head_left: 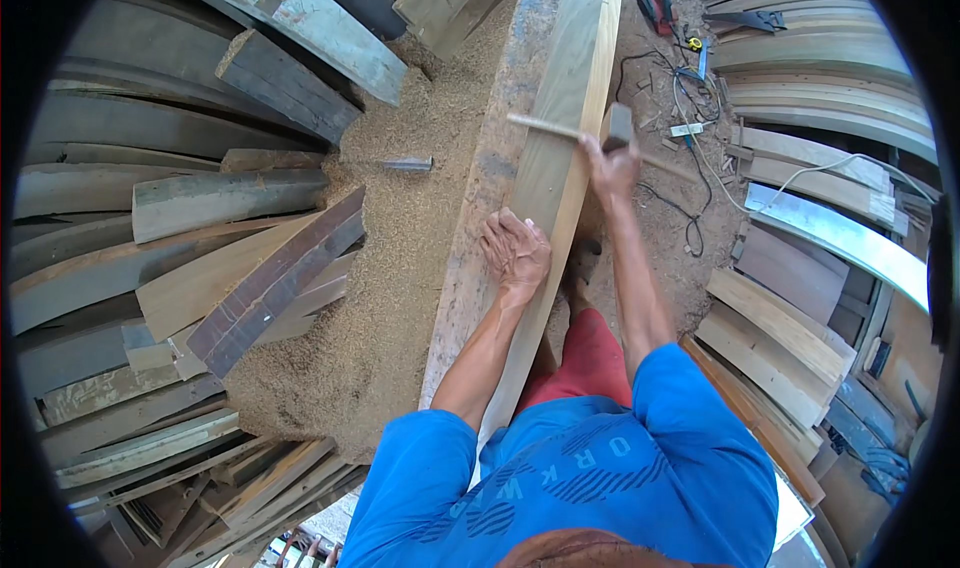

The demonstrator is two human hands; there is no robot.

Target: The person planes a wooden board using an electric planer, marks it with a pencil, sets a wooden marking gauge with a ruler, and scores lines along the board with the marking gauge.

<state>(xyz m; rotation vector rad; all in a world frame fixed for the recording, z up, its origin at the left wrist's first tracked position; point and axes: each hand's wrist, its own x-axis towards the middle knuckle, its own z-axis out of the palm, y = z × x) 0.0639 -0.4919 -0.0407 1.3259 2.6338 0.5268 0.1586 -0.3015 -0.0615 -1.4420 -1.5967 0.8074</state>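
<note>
A long, thick timber board [546,180] lies lengthwise in front of me on a worn, sawdust-streaked bench plank [492,158]. My left hand [517,255] presses on the board's top with its fingers apart and slightly bent, holding nothing. At the board's right edge, my right hand [612,173] is closed around what looks like a wooden marking gauge [545,125]. Its thin stick lies across the board, and its block [619,126] shows just beyond my fingers. The stick's other end sticks out to the right of my hand, slightly blurred.
Sawdust [400,268] covers the ground left of the bench, where a short metallic piece [408,164] lies. Stacked planks [230,203] crowd the left, and more boards [810,58] the right. Cables [690,208], a yellow tape measure [694,44] and a red-and-black tool [656,12] lie at far right.
</note>
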